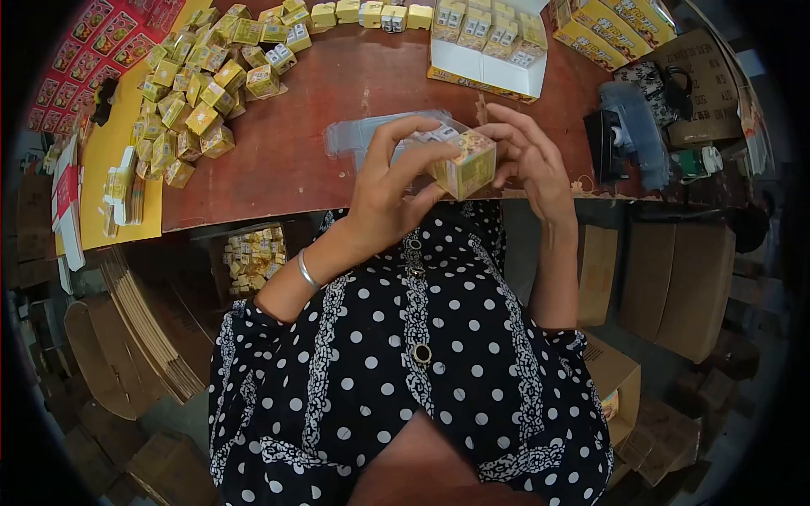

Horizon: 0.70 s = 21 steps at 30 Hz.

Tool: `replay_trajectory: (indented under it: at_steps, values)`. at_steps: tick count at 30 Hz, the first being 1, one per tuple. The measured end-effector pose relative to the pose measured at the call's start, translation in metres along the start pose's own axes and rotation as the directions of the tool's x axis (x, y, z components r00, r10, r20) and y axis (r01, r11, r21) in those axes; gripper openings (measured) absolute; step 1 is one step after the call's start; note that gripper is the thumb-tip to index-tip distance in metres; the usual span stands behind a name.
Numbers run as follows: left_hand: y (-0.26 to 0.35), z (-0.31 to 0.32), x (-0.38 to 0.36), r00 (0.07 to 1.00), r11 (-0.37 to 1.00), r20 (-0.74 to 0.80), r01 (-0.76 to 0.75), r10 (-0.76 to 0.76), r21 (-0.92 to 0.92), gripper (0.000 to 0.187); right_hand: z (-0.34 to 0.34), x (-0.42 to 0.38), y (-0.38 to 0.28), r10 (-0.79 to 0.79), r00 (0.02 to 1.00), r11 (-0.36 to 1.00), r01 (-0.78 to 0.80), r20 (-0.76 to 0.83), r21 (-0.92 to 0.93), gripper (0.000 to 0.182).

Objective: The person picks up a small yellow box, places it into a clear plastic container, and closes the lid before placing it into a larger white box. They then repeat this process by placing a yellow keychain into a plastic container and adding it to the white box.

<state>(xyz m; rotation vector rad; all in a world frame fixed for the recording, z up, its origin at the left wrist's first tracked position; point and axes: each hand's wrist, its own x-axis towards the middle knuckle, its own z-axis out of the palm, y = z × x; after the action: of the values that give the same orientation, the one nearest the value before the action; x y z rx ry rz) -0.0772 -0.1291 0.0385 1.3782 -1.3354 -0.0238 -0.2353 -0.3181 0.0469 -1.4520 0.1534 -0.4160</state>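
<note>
My left hand (390, 173) is closed around a small yellow printed box (470, 169), thumb below and fingers over its top. Clear plastic shows around the box's upper side. Just right of it, my right hand (540, 173) has its fingers apart and curved, fingertips close to the box's right side. Behind the left hand, flat clear plastic sleeves (344, 139) lie on the red-brown table (287, 177).
Many small yellow boxes (202, 118) are heaped at the left. A white-lined display carton (527, 80) holds rows of them at the back. Yellow cartons (603, 34) stand at the back right, near more clear plastic sleeves (637, 126). Cardboard boxes (675, 278) stand below the table.
</note>
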Motion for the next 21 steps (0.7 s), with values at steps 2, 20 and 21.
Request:
replay_trajectory:
  at_steps: [2, 20, 21]
  values:
    - [-0.007, 0.004, 0.001, 0.991, 0.991, -0.025, -0.127, 0.128, 0.032, 0.053, -0.006, 0.008, 0.0, 0.122, 0.99, 0.992, -0.123, -0.067, -0.019, 0.061]
    - [-0.095, 0.01, 0.066, 0.988, 0.957, 0.153, -0.017, -0.029, 0.289, 0.076, -0.101, 0.069, -0.006, -0.282, 0.86, 0.846, 0.013, -0.425, -0.533, 0.05]
    - [-0.107, 0.015, 0.07, 0.983, 0.968, 0.127, 0.104, -0.135, 0.228, 0.075, -0.104, 0.077, -0.001, -0.281, 0.865, 0.827, -0.001, -0.416, -0.562, 0.051]
